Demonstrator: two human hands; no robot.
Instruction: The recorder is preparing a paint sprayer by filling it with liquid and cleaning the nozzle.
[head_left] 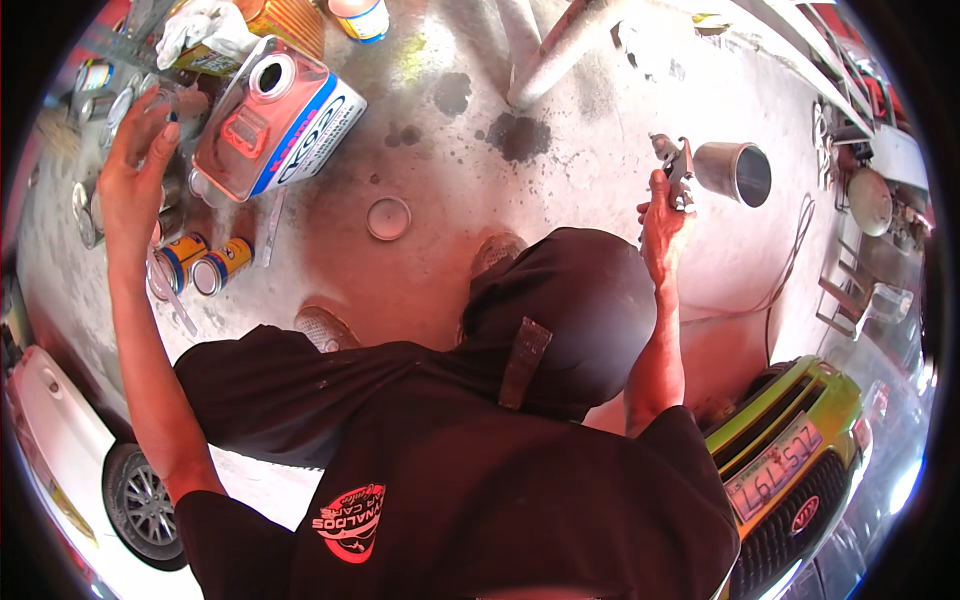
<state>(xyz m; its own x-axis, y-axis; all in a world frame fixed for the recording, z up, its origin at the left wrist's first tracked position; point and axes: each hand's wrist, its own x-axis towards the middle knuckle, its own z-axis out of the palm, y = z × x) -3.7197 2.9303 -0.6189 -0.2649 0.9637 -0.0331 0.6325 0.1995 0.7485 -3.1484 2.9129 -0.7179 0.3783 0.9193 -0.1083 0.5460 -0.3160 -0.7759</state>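
Note:
My left hand (pixel 138 180) is raised at the far left among cans, its thumb and fingers apart. A blurred, see-through rounded thing (pixel 188 103) lies just past its fingertips; whether they touch it I cannot tell. Right beside it stands a large rectangular metal can (pixel 280 130) with a blue and white label and an uncapped round mouth. My right hand (pixel 664 228) is closed on a crumpled grey-and-white piece that looks like a stained rag (pixel 678 175). Just beyond that hand, an open metal cylinder (pixel 732 173) lies on its side.
Two small yellow-and-blue cans (pixel 222 266) and a round lid (pixel 388 218) are on the stained concrete floor. A pale metal stand (pixel 545 60) rises ahead. A hose (pixel 795 255) curves at right. A green car (pixel 790 450) and a white car (pixel 60 430) flank me.

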